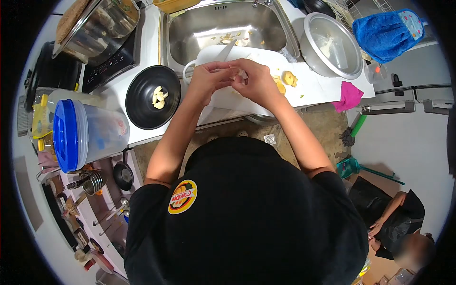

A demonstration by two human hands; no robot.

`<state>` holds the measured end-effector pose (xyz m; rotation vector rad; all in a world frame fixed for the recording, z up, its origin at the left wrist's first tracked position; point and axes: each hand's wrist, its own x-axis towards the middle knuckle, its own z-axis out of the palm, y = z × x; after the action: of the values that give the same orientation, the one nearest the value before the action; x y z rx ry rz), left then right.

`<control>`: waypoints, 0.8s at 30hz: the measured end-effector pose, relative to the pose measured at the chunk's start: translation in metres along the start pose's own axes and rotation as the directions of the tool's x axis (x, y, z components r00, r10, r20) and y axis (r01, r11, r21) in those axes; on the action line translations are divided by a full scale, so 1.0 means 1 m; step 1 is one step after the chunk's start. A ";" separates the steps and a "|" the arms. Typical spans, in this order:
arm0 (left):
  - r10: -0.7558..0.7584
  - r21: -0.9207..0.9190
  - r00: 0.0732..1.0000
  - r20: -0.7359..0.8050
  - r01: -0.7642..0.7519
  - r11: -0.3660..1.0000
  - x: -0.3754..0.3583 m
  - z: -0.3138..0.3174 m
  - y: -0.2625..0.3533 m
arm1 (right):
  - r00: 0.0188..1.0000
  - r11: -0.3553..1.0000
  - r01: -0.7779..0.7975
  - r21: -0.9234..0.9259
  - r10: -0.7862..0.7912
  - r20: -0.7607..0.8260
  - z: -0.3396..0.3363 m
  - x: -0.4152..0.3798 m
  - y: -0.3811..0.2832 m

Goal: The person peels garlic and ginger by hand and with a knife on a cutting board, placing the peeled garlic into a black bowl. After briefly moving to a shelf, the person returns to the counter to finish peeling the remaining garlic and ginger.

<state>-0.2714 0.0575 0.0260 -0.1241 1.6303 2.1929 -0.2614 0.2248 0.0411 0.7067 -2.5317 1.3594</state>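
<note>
My left hand (pixel 207 83) and my right hand (pixel 255 81) meet over the white cutting board (pixel 223 99), fingertips pinched together on a small whitish piece that looks like a garlic clove (pixel 243 75). Fingers cover most of it. Just beyond my left hand, a knife (pixel 226 50) shows its blade pointing toward the sink; its handle is hidden. Peeled garlic cloves (pixel 159 97) lie in a black bowl (pixel 137 113) to the left of my left hand. Pieces of ginger (pixel 289 79) rest on the board beside my right hand.
Behind the board is a steel sink (pixel 190 31) with peel scraps inside. A large metal bowl (pixel 311 45) stands right, near a pink cloth (pixel 349 96). At left are a blue-lidded plastic container (pixel 102 130), an induction cooker (pixel 111 66) and a steel pot (pixel 102 31). Another person (pixel 389 213) is behind at right.
</note>
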 end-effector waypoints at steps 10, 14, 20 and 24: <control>0.107 0.079 0.992 0.066 -0.112 0.991 0.004 -0.002 0.002 | 0.996 0.996 -0.083 0.024 0.082 0.034 -0.003 0.002 0.003; 0.094 0.087 0.995 0.034 -0.097 0.991 0.011 -0.002 0.015 | 0.998 0.998 0.054 0.028 -0.053 -0.026 -0.011 0.016 0.004; 0.061 0.122 0.995 0.078 -0.070 0.990 0.003 0.000 0.038 | 0.999 0.999 -0.028 0.042 0.027 0.026 -0.021 0.020 -0.002; 0.347 0.196 0.936 0.060 -0.352 0.916 -0.011 0.008 0.031 | 0.914 0.765 -0.399 0.506 0.378 0.150 -0.013 0.015 0.010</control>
<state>-0.2715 0.0552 0.0594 0.2731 1.9778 2.2439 -0.2799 0.2351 0.0469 0.2706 -2.4230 2.2593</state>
